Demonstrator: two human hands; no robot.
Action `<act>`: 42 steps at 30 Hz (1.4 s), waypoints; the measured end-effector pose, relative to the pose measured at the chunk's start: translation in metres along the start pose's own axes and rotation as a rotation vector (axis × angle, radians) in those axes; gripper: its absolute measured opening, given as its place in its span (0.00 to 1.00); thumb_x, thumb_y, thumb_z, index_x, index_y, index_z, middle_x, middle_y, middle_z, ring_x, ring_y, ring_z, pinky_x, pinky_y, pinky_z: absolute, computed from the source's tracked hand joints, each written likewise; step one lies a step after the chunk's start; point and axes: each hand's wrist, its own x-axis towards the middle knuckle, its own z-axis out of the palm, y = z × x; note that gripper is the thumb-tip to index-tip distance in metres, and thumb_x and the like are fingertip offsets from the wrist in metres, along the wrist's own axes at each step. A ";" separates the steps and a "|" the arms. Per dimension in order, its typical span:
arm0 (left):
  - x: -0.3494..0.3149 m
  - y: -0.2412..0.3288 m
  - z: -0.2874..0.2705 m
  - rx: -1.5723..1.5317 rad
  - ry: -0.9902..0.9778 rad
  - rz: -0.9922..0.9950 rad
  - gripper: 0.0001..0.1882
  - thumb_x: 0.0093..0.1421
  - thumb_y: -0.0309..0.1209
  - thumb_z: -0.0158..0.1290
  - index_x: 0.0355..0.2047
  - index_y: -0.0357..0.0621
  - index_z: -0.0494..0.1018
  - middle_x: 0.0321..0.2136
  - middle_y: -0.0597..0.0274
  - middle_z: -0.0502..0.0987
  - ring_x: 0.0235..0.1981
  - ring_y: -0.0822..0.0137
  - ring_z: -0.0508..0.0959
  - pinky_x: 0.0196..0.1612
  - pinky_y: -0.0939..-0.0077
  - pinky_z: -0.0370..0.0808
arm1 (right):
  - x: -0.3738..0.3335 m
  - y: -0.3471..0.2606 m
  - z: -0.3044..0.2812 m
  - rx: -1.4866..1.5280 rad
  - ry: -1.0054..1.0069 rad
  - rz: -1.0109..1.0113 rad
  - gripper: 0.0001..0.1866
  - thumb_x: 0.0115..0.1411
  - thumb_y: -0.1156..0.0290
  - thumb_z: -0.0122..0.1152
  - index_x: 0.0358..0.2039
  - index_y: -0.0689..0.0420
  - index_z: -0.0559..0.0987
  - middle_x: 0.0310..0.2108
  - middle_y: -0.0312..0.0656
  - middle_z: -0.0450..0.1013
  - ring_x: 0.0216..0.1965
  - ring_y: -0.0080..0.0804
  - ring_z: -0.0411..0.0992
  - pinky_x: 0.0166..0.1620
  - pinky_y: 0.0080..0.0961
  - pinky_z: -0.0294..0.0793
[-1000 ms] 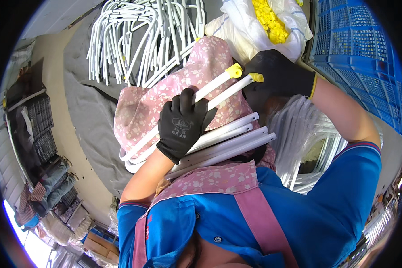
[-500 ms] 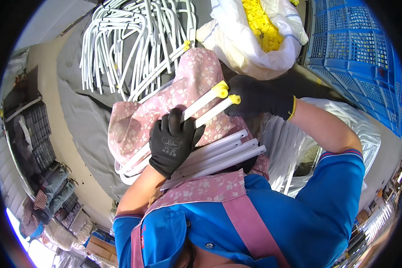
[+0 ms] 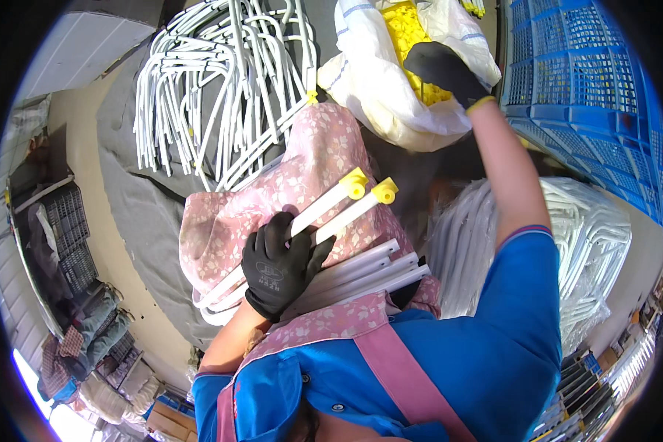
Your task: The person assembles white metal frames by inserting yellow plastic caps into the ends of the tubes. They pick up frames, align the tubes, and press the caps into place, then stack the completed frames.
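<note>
My left hand (image 3: 278,267), in a black glove, is closed around a white U-shaped tube frame (image 3: 346,216) over my lap. Both upper ends of this frame carry yellow plastic end fittings (image 3: 354,183). Several more white tubes (image 3: 372,271) lie on my lap below that hand, their visible ends bare. Further off, my right hand (image 3: 443,71), gloved too, reaches into a white sack (image 3: 401,125) and touches the small yellow plastic fittings (image 3: 405,29) heaped inside. Its fingertips are not clear enough to show whether it grips one.
A pile of white bent tube frames (image 3: 221,81) lies on grey cloth (image 3: 136,191) at the far left. Blue plastic crates (image 3: 574,81) stand at the right. Nearer on the right is a plastic-wrapped stack of white frames (image 3: 589,250). A pink flowered apron (image 3: 221,228) covers my lap.
My right hand has left the frame's yellow-fitted ends and moved up and away into the sack. The left hand keeps hold of the frame, which sits slightly lower in view.
</note>
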 end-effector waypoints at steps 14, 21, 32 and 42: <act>0.000 -0.005 -0.004 -0.053 0.003 -0.010 0.17 0.45 0.40 0.69 0.34 0.47 0.81 0.43 0.52 0.75 0.35 0.55 0.78 0.32 0.63 0.75 | -0.011 -0.004 0.086 0.311 -0.257 0.705 0.18 0.58 0.55 0.57 0.41 0.55 0.82 0.39 0.53 0.79 0.44 0.52 0.78 0.46 0.45 0.76; -0.002 -0.009 -0.003 -0.049 0.113 0.222 0.15 0.48 0.29 0.65 0.39 0.52 0.82 0.52 0.52 0.76 0.45 0.53 0.77 0.42 0.63 0.76 | -0.059 -0.034 0.023 0.654 0.389 0.512 0.10 0.62 0.65 0.60 0.39 0.56 0.80 0.23 0.36 0.71 0.26 0.35 0.72 0.33 0.28 0.73; -0.058 0.009 -0.021 -0.001 -0.089 0.168 0.16 0.58 0.34 0.57 0.47 0.50 0.76 0.31 0.65 0.78 0.33 0.63 0.79 0.34 0.66 0.74 | -0.115 -0.220 -0.084 1.296 0.225 0.896 0.16 0.61 0.68 0.66 0.49 0.55 0.79 0.36 0.28 0.76 0.33 0.16 0.71 0.40 0.17 0.71; -0.066 0.017 -0.010 -0.105 -0.101 -0.013 0.11 0.61 0.38 0.55 0.42 0.51 0.75 0.33 0.62 0.77 0.33 0.59 0.79 0.35 0.64 0.75 | -0.111 -0.247 -0.090 1.658 0.204 0.851 0.18 0.63 0.74 0.56 0.54 0.61 0.76 0.43 0.35 0.77 0.42 0.20 0.73 0.47 0.18 0.72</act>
